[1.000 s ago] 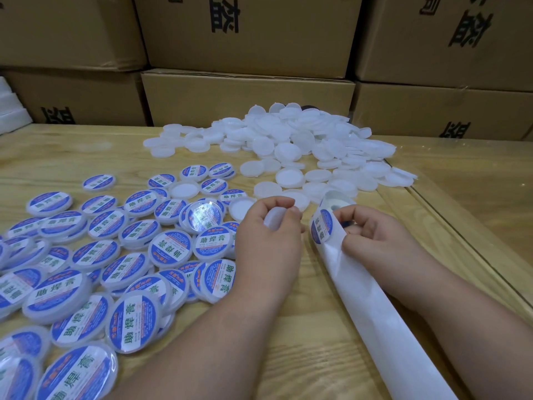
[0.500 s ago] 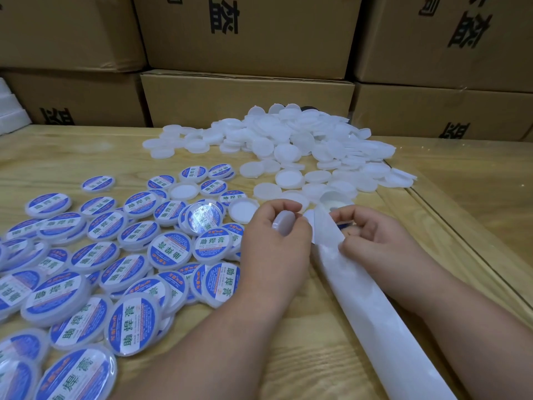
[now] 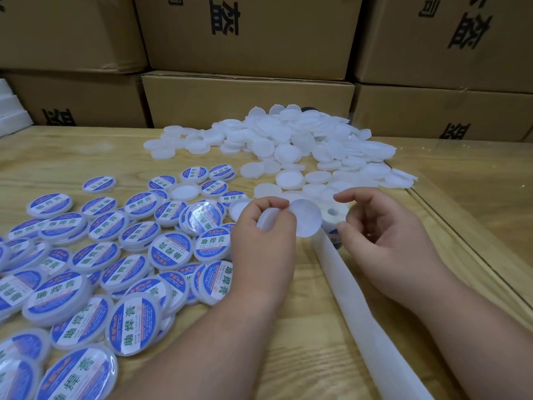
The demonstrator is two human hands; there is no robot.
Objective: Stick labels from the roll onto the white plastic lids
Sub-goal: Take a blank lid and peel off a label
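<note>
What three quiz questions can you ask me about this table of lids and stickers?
1. True or false: the labelled lids lie left of the left hand.
2. What is stacked behind the table? A cardboard boxes, B books, C chairs.
3. Fill in: the left hand's fingers hold a white ___.
Key: 1 true; 2 A; 3 lid.
</note>
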